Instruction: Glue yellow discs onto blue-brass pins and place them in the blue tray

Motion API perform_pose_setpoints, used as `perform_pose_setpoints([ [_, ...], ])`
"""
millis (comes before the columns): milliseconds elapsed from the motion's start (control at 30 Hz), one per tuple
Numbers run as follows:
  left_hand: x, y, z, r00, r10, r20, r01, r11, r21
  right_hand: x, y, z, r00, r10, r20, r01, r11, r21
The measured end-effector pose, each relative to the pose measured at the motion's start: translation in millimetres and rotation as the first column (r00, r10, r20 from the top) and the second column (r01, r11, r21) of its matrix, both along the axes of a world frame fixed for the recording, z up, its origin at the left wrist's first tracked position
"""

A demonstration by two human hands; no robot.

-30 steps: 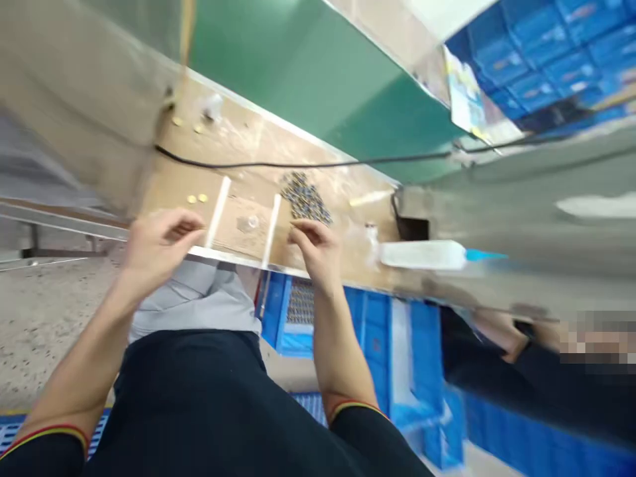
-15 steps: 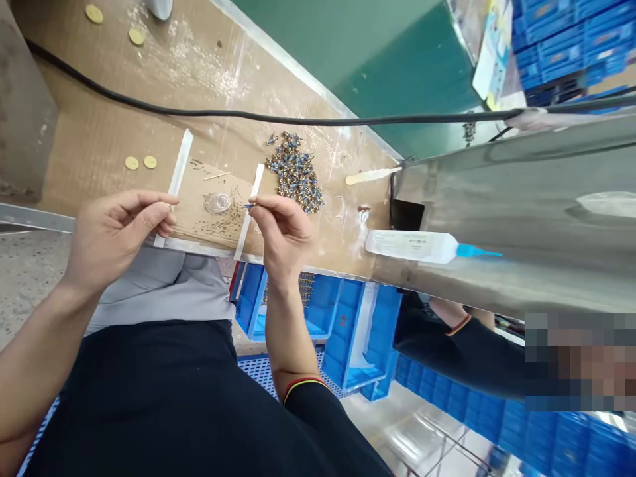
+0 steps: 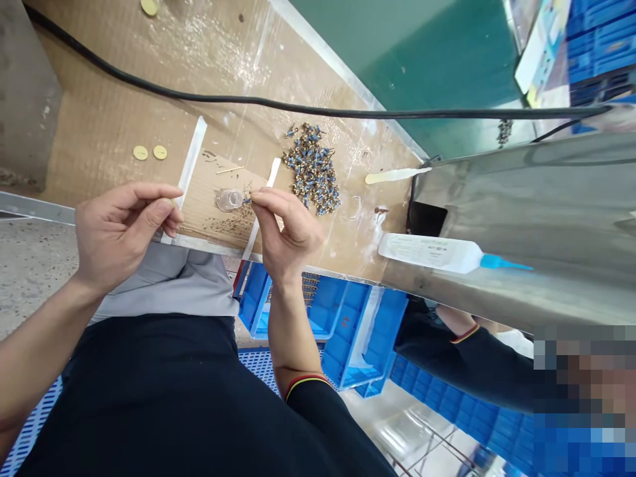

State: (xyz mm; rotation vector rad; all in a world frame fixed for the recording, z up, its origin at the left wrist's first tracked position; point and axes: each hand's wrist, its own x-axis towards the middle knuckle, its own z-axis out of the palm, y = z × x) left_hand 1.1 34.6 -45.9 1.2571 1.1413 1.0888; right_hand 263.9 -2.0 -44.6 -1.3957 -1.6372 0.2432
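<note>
You have a small metal piece (image 3: 247, 199) with blue on it pinched between the thumb and forefinger of your right hand (image 3: 285, 228), so those fingers are closed on it. It is just beside the small clear cup (image 3: 230, 199); whether the two touch, you cannot tell from here. Your left hand (image 3: 130, 225) has its thumb and forefinger drawn together near the left tape strip (image 3: 191, 156); whether anything sits between them is too small to tell.

The piece should be very light and stiff, likely smooth and easy to drop, so a fingertip pinch at one end suits it best. The cup looks thin and light, perhaps easily knocked; take it gently by its sides.

Mind the front edge of the worktop (image 3: 99, 119): both wrists reach over it, and a blue crate (image 3: 328, 311) stands below near your right forearm. The pile of metal parts (image 3: 313, 169) lies just past your right knuckles, so sideways room there is tight. There is more room between your hands, beyond the cup, up to the black cable (image 3: 258, 101). The bottle (image 3: 430, 253) is well apart, farther right.
</note>
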Motion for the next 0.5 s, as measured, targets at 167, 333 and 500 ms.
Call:
perform_pose_setpoints([
  [167, -2.5, -0.7, -1.2, 1.0, -0.014, 0.005, 0.014, 1.0, 0.006, -3.0, 0.2, 2.0, 0.996, -0.001, 0.089, -0.004, 0.998, 0.058],
  [333, -3.6, -0.5, -2.2, 0.999, -0.033, 0.009, 0.033, 0.999, 0.002, -3.8, -1.4, 0.6, 0.996, 0.016, 0.089, -0.023, 0.997, 0.072],
  [500, -5.3, -0.2, -2.8, 0.999, -0.052, 0.017, 0.051, 0.999, 0.018, -3.3, -1.7, 1.2, 0.992, 0.013, 0.126, -0.022, 0.997, 0.068],
])
